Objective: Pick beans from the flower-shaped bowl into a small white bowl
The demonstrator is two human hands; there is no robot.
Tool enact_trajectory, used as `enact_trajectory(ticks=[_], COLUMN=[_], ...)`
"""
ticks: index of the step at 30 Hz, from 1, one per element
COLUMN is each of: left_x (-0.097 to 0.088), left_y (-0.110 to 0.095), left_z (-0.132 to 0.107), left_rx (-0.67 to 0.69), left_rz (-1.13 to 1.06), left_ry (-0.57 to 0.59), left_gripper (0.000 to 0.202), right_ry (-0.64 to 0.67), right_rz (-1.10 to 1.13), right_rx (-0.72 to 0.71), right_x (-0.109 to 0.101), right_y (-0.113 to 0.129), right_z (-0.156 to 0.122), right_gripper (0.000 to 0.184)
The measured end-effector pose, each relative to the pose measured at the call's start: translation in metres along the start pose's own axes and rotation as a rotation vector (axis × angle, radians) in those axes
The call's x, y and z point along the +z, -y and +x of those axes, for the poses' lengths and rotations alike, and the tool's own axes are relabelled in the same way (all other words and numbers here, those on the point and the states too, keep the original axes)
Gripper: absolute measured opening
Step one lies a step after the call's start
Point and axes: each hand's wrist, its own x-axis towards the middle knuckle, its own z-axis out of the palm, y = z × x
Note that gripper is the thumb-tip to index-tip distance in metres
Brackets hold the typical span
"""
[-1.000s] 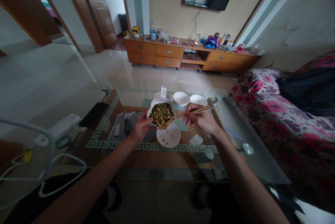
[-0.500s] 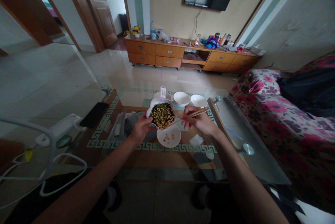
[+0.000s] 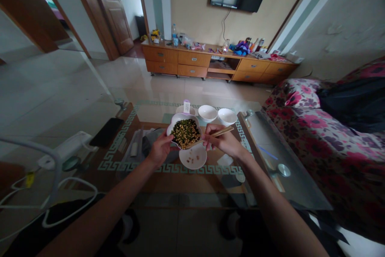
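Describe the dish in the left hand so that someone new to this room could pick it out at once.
Start at the glass table beside the flowered sofa. Above its middle, the left hand holds the dish. Unlike the round white bowls nearby, it is scalloped, with a labelled handle and many tan and green pieces inside.

Bare hands [image 3: 161,148] and forearms [image 3: 117,195], dark trousers [image 3: 255,235], dark footwear [image 3: 135,225] with paler patches
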Motion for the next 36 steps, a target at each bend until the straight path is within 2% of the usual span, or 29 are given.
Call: enact_trajectory(ticks=[8,14,21,36], left_x=[0.003,0.005,0.001,-0.001], left_y=[0.005,0.004,0.001,-0.003], left_z=[-0.002,-0.003,-0.001,0.000], left_rx=[-0.059,-0.054,-0.018,0.007], left_rz=[-0.041,-0.031,-0.011,0.040], left_ry=[0.007,0.009,-0.013,0.015], left_gripper=[0.051,0.054,0.057,0.061], right_ry=[-0.071,-0.139,-0.089,-0.042], right_rz=[-0.013,-0.036,-0.076,-0.090], right_rx=[-0.039,-0.066,0.022,0.031], right_x=[0.012,-0.002,-0.021,-0.016], right_y=[-0.005,0.004,0.012,-0.002], right_z=[0.006,0.003,-0.004,0.001], right_gripper=[0.039,0.041,0.044,0.041])
